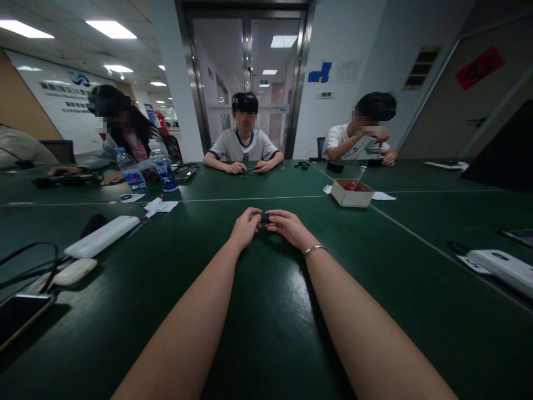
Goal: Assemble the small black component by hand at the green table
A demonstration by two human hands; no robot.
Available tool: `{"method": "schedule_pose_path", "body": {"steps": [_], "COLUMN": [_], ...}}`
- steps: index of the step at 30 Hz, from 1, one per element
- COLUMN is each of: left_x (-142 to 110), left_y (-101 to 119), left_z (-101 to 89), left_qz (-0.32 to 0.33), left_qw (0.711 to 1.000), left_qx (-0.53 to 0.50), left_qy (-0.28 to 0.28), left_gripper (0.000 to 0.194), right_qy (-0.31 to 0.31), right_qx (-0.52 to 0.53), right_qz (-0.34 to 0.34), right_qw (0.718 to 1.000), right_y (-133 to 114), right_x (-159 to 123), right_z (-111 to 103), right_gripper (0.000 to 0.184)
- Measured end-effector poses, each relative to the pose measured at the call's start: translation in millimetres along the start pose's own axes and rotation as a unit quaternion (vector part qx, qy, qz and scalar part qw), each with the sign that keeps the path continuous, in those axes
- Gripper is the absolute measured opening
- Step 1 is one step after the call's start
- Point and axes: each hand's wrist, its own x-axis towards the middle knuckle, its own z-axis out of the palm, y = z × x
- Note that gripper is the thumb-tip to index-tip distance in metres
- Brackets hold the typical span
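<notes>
Between my two hands, just above or on the green table (266,283), is a small black object (265,218), too small to name. My left hand (246,226) pinches its left end, with thumb and fingers closed. From the other side my right hand (289,225) grips the right end between thumb and fingertips. A silver bracelet (315,250) circles my right wrist. Part of the black object is hidden by my fingers.
Two water bottles (163,168) stand at the left; a cardboard box (352,194) sits ahead right. A white power bank (102,237), a phone (23,318) and cables lie left. A white device (503,269) lies right. Several people sit across the table.
</notes>
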Motion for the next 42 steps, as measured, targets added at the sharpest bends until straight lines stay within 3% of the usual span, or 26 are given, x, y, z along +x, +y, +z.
{"method": "schedule_pose_path", "body": {"steps": [42], "left_x": [3.9], "left_y": [-6.0], "left_z": [-1.4], "left_qz": [0.005], "left_qw": [1.0], "left_qx": [0.01], "left_qy": [0.006], "left_gripper": [0.025], "right_qy": [0.013], "right_qx": [0.007], "right_qz": [-0.007], "right_qw": [1.0], "right_y": [4.4], "right_x": [3.9], "right_z": [-2.5], "right_gripper": [0.016]}}
